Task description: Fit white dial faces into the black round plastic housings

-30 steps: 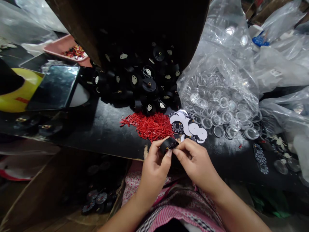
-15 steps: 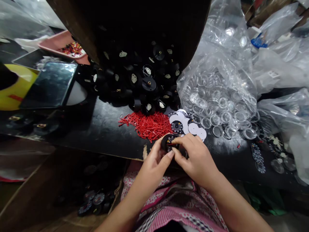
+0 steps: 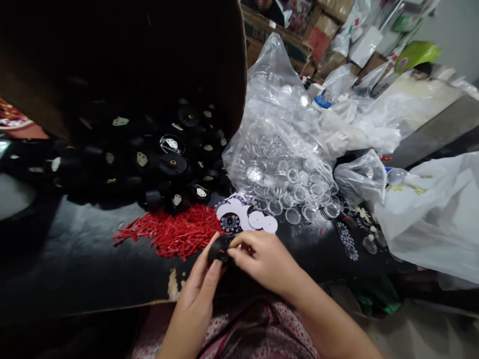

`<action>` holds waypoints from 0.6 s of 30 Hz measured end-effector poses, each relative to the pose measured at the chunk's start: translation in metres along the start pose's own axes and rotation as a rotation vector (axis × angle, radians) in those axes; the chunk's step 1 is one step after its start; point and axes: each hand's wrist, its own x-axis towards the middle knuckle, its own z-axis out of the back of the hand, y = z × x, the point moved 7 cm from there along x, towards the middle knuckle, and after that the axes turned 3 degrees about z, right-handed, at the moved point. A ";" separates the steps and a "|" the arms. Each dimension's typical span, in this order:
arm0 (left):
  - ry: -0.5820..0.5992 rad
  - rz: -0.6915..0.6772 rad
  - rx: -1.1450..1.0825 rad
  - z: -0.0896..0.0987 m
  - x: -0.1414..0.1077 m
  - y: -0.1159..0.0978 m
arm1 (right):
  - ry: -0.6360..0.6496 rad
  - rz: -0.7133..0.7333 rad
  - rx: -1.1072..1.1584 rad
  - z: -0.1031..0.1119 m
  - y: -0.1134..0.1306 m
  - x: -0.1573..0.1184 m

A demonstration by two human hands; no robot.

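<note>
Leftmost, black casings (image 3: pixel 173 163) lie heaped behind red slivers (image 3: pixel 179 234). Next, the left hand (image 3: pixel 198 281) grips a black case (image 3: pixel 217 250) near the table's edge (image 3: pixel 149 300); discs (image 3: pixel 256 219) lie beyond. The right hand (image 3: pixel 264 257) pinches at the case's face, on what I cannot tell. Rightward sits a bag (image 3: pixel 286 132) of clear caps (image 3: pixel 293 215).

room beside left hand (image 3: pixel 200 284), red pile (image 3: pixel 179 233) ahead

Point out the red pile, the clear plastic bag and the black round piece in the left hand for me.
Red pile (image 3: pixel 181 232): head view, middle of the heap.
Clear plastic bag (image 3: pixel 279 130): head view, middle of its plastic.
Black round piece (image 3: pixel 216 249): head view, its dark side.
</note>
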 end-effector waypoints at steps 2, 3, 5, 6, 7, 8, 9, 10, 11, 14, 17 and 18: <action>0.032 0.021 -0.083 -0.002 0.002 0.000 | -0.175 -0.146 -0.092 0.033 -0.039 0.004; 0.057 0.033 -0.137 -0.006 0.002 0.001 | -0.257 -0.224 -0.150 0.048 -0.059 0.006; 0.113 0.076 -0.233 -0.014 0.002 0.004 | -0.327 -0.315 -0.222 0.066 -0.093 0.011; 0.138 0.111 -0.280 -0.019 0.001 0.008 | -0.330 -0.331 -0.234 0.070 -0.105 0.014; 0.156 0.146 -0.322 -0.023 0.000 0.011 | -0.328 -0.334 -0.237 0.071 -0.115 0.016; 0.169 0.177 -0.354 -0.025 -0.001 0.013 | -0.327 -0.327 -0.232 0.070 -0.122 0.018; 0.176 0.195 -0.381 -0.027 -0.001 0.015 | -0.330 -0.314 -0.219 0.070 -0.125 0.019; 0.178 0.201 -0.402 -0.027 -0.002 0.016 | -0.340 -0.297 -0.202 0.069 -0.127 0.018; 0.179 0.203 -0.418 -0.027 -0.002 0.015 | -0.355 -0.279 -0.180 0.069 -0.126 0.016; 0.194 0.218 -0.428 -0.025 -0.002 0.013 | -0.399 -0.234 -0.094 0.070 -0.113 0.005; 0.214 0.239 -0.408 -0.025 -0.002 0.013 | -0.334 -0.182 0.088 0.057 -0.079 -0.008; 0.208 0.238 -0.393 -0.025 -0.001 0.013 | -0.242 -0.149 0.228 0.044 -0.063 -0.011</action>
